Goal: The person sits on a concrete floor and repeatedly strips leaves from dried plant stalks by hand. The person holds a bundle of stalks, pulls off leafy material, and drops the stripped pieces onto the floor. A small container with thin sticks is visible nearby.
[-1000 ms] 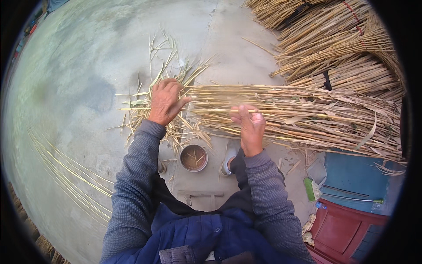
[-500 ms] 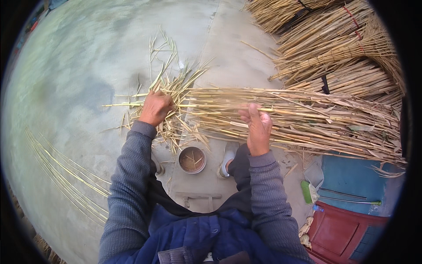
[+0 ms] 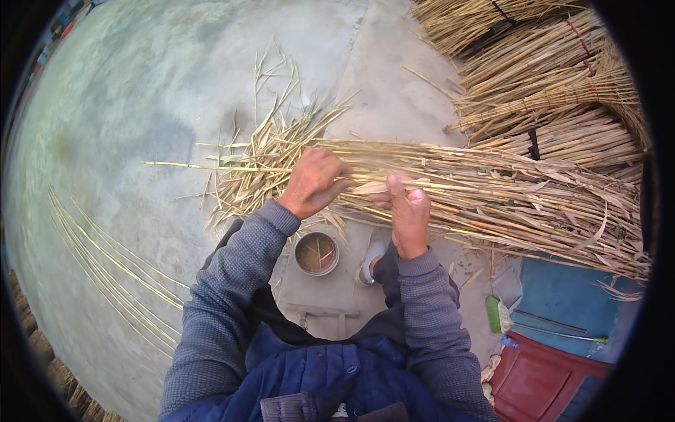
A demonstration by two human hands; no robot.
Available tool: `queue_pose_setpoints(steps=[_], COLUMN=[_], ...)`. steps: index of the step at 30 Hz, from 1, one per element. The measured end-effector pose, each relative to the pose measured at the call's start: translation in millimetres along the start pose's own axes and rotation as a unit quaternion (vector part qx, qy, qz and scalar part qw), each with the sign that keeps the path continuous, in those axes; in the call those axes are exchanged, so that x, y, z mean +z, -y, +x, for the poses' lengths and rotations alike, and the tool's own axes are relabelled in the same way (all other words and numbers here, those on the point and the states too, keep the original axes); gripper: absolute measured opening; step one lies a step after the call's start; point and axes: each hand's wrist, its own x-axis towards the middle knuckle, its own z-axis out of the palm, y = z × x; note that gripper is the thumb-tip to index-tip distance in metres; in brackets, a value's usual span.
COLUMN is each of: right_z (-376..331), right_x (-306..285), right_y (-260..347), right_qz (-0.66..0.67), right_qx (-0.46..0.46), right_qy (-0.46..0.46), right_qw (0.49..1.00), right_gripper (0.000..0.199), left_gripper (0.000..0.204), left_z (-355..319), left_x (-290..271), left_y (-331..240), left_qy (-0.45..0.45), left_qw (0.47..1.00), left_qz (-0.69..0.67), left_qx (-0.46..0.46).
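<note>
My left hand [image 3: 313, 181] is closed around a slender yellowish reed stalk [image 3: 218, 168], whose free end points out to the left. Close by on the right, my right hand [image 3: 409, 214] pinches the same stalk, as far as the frame shows. A pale dry leaf sheath [image 3: 370, 188] shows between the two hands. Beneath and beyond them lies a long loose heap of reeds [image 3: 520, 186], stretching to the right. Stripped leaves and broken bits [image 3: 271, 144] are piled at the heap's left end.
A round metal bowl [image 3: 316, 273] with thin sticks in it stands between my feet. Several peeled stalks [image 3: 105, 264] lie at left on the concrete floor [image 3: 140, 77]. Tied reed bundles [image 3: 534, 63] are stacked far right. A green brush [image 3: 493, 314] and a red panel [image 3: 541, 376] are near right.
My left hand has slid right along the stalk, closer to my right hand. The stalk's free end reaches farther left. The view has shifted slightly.
</note>
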Motion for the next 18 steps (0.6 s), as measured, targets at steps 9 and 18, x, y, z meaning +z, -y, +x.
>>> queue_pose_setpoints(steps=[9, 18], right_z=[15.2, 23.3], right_x=[-8.9, 14.3], right_y=[-25.4, 4.3], right_qz=[-0.402, 0.054], right_qx=[-0.073, -0.051], right_qy=[0.091, 0.102], right_qw=[0.908, 0.992], right_gripper=[0.044, 0.039], left_gripper=[0.017, 0.019], left_z=[2.4, -2.6], left_x=[-22.4, -24.5], left_y=[20.0, 28.9], left_qy=[-0.082, -0.060], left_qw=[0.996, 0.998], left_qz=[-0.012, 0.027], left_qx=[-0.030, 0.007])
